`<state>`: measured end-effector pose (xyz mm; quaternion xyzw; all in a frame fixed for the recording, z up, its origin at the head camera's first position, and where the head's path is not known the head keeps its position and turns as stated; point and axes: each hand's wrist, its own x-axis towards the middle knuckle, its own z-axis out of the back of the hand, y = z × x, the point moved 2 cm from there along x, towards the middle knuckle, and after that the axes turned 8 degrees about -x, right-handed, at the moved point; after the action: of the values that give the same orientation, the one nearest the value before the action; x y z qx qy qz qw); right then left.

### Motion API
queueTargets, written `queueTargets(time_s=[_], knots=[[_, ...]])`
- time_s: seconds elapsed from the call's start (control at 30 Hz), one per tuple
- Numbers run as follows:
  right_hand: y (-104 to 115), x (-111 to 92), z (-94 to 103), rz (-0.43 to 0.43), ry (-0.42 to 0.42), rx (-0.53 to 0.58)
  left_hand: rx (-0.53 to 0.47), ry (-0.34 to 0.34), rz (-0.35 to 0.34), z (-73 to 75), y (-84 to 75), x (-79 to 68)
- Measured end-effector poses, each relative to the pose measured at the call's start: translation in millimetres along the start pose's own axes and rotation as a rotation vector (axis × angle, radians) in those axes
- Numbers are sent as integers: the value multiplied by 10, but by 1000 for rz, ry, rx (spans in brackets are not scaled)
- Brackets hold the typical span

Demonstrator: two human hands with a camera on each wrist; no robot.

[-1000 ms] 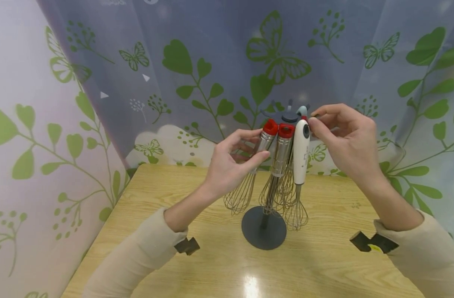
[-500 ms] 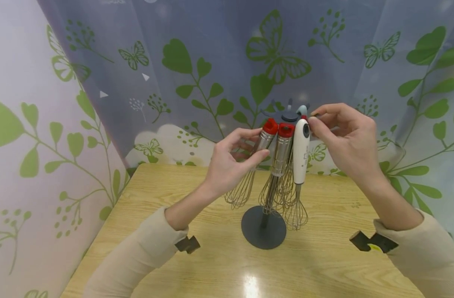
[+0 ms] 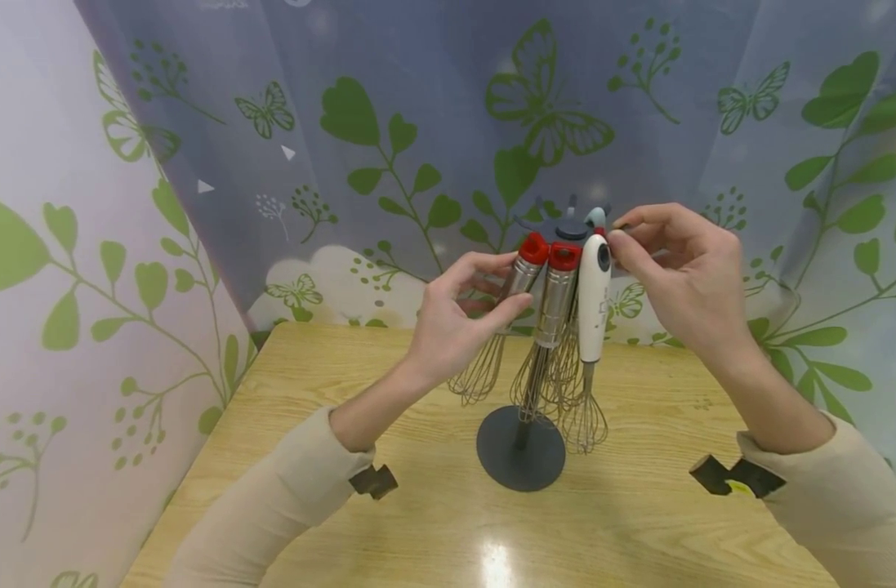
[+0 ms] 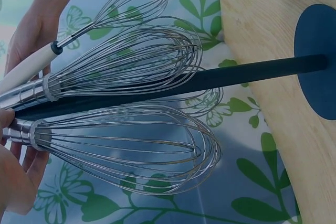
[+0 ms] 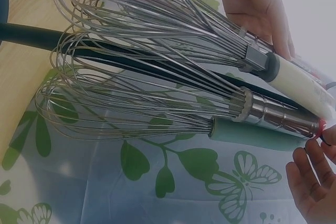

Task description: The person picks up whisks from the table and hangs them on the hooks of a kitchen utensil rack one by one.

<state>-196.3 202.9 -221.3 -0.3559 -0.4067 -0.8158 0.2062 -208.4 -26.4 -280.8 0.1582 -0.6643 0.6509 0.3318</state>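
Observation:
My left hand [image 3: 458,318] grips the metal handle of a whisk [image 3: 523,276] with a red end cap, tilted at the left of a dark stand [image 3: 521,449]. A second red-capped whisk [image 3: 556,298] hangs beside it, in front of the post. Right of that hangs a white-handled whisk [image 3: 595,302]. My right hand [image 3: 686,269] pinches a small dark piece, seemingly a hook of the stand, next to another red cap [image 3: 599,232] mostly hidden behind the white handle. In the right wrist view a mint-handled whisk [image 5: 257,134] shows below a metal-handled whisk [image 5: 278,114].
The stand's round base rests on a light wooden table [image 3: 389,523]. More dark hooks [image 3: 539,209] spread from the stand's top. A patterned curtain [image 3: 418,82] with leaves and butterflies rises behind the table, and a patterned side wall [image 3: 87,327] borders its left edge.
The wire end of the whisk in my left hand has shifted slightly up and to the right. My right hand has stayed almost still at the stand's top.

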Motion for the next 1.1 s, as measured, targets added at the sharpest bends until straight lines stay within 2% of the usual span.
queueTargets(time_s=[0.33,1.1], knots=[[-6,-10,-1,-2,4,7,-32,1,-9,-28,40,-3],[-2,-4,-6,-9,4,21,-32,-11,-45,-45,70,13]])
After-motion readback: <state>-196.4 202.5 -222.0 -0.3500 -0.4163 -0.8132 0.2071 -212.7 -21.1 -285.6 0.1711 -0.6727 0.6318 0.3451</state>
